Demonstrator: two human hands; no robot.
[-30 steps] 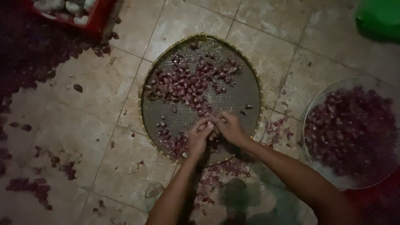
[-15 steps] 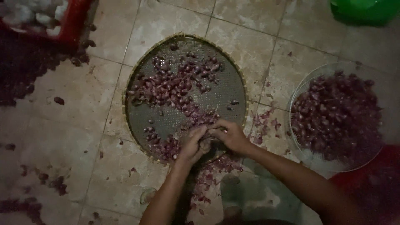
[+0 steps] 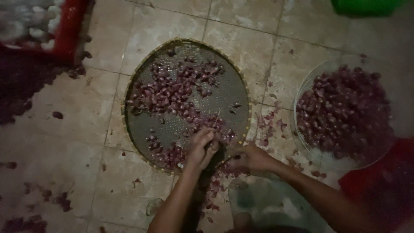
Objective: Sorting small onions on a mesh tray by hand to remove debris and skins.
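A round woven tray lies on the tiled floor with several purple shallots scattered over it. My left hand rests on the tray's near rim, fingers curled around a shallot from the pile there. My right hand is just off the rim to the right, closed in a fist. A thin dark tool sticks out of it toward the left hand. Peels lie on the floor below both hands.
A white mesh basket full of shallots stands at the right. A red crate with pale pieces is at the top left, beside a dark heap of skins. A green container sits at the top right and a red one at the lower right.
My hands were joined over the tray's near rim. They have now come apart: the right hand has drawn back to the right, off the tray, while the left stays on the shallots.
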